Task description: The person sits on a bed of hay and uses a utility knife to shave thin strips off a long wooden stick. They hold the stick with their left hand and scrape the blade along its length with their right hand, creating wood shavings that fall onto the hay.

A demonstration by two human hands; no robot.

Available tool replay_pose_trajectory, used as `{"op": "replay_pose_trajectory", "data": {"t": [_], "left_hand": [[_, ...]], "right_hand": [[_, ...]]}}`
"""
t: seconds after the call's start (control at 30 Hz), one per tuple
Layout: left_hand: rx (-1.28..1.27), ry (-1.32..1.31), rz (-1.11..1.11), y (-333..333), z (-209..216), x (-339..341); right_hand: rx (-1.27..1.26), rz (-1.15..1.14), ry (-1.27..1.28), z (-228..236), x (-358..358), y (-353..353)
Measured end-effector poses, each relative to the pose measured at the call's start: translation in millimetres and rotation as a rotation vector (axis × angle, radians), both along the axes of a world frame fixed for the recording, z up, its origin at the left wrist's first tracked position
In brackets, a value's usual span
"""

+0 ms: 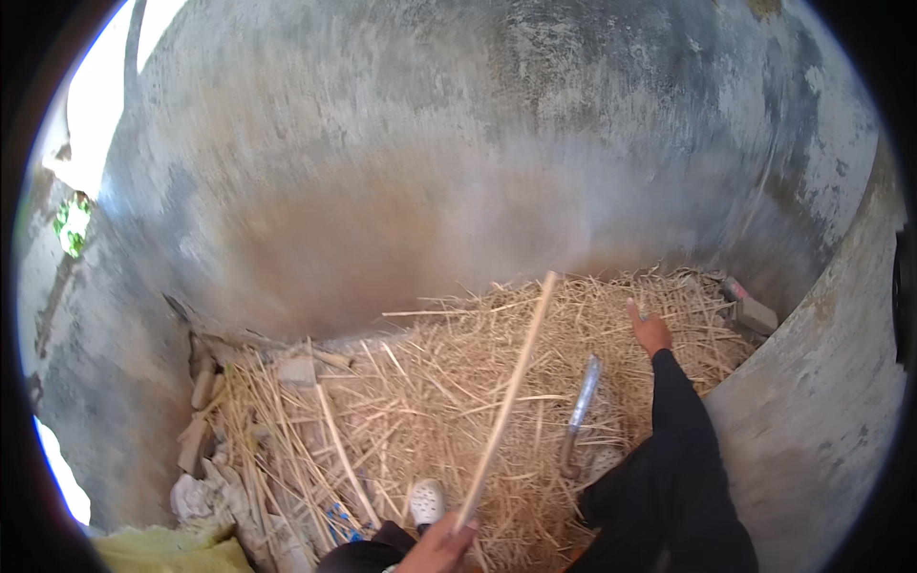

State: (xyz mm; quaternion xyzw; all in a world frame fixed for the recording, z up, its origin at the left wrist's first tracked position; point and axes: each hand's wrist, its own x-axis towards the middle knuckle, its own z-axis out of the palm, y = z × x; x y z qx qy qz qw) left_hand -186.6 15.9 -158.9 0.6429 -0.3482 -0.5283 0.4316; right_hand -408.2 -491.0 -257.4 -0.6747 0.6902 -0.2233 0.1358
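Nearest to the camera, at the lower edge, the person's left hand (441, 549) is clenched around the bottom end of a long pale stalk (506, 401), which rises at a slant toward the grey concrete wall (430, 172). Just left of this hand a white shoe (427, 498) stands on the straw (382, 411).

At the far left, some broken bricks (201, 401) and a crumpled cloth (196, 497) lie against the wall, with a yellow sheet (167, 552) at the bottom edge. The straw covers the floor from there to the right corner, loose and scattered, not gathered into any bundle.

Right of the stalk, a long blade (580, 406) points up out of the straw; I cannot tell what holds its handle. Further right, the right hand (650, 331), in a black sleeve, reaches out over the straw with its grip released, the fingers spread, grasping nothing. A brick (750, 307) lies in the far right corner.

In my judgement the work is at an early stage: only one stalk is picked out, and nearly all the straw is still on the floor.
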Motion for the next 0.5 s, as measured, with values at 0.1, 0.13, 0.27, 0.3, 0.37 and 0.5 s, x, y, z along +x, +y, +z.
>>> {"op": "replay_pose_trajectory", "data": {"t": [0.1,0.13,0.27,0.3,0.37,0.5], "left_hand": [[0.144,0.515,0.101,-13.7,0.0,5.0],[0.141,0.567,0.113,-19.4,3.6,6.6],[0.076,0.691,0.172,-34.6,23.7,11.6],[0.059,0.724,0.163,-41.6,24.4,10.7],[0.030,0.771,0.158,-51.0,25.2,11.5],[-0.009,0.780,0.123,-59.1,28.4,6.5]], "right_hand": [[0.072,0.272,-0.103,49.7,43.0,31.5],[0.066,0.407,-0.137,54.4,56.5,44.6],[-0.022,0.938,-0.148,84.7,115.6,154.1],[-0.128,1.041,-0.167,83.1,118.3,178.1],[-0.151,1.230,-0.006,103.1,121.8,216.9],[-0.267,1.156,-0.069,102.0,126.9,220.0]]}}
